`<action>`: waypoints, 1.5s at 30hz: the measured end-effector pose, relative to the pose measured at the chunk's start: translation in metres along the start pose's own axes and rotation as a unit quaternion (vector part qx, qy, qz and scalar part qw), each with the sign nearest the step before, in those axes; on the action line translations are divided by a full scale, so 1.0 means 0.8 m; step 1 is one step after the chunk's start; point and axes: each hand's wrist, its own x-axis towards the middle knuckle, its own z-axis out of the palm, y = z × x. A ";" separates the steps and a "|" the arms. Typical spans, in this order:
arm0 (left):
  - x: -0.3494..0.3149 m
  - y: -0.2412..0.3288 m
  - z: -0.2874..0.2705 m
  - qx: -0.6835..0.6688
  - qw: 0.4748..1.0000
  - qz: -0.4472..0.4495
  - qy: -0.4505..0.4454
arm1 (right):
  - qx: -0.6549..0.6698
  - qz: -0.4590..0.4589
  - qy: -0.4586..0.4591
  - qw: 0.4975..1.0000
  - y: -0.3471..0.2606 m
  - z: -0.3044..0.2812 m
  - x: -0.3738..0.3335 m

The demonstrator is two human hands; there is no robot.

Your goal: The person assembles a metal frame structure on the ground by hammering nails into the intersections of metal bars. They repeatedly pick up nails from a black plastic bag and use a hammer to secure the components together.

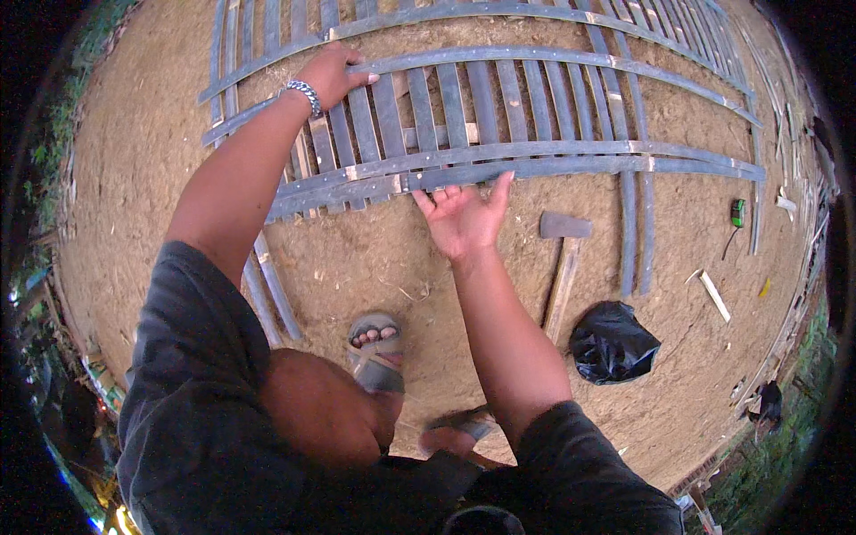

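A slatted panel (389, 118) of grey split-bamboo strips lies before me, with long cross rails over its many slats. My left hand (334, 77), a chain bracelet at its wrist, is closed on the second rail, thumb on the near side. Palm up at the panel's near edge, my right hand (465, 218) has its fingers hooked under the nearest rail (535, 168). Its thumb is spread and touches that rail's lower edge; the fingertips are partly hidden below it. A hammer-like tool (565, 226) with a broad metal head and wooden handle lies right of my right hand.
On the bare soil lie a black plastic bag (615, 342), a green tape measure (737, 212) and a pale strip of wood (714, 296). Two long strips (629, 232) stick out from under the panel toward me. My sandalled foot (375, 348) stands close to the near edge.
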 end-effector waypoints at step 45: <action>0.034 0.047 0.005 -0.028 0.953 -0.246 0.175 | -0.720 -0.224 0.199 0.627 -0.085 -0.191 -0.233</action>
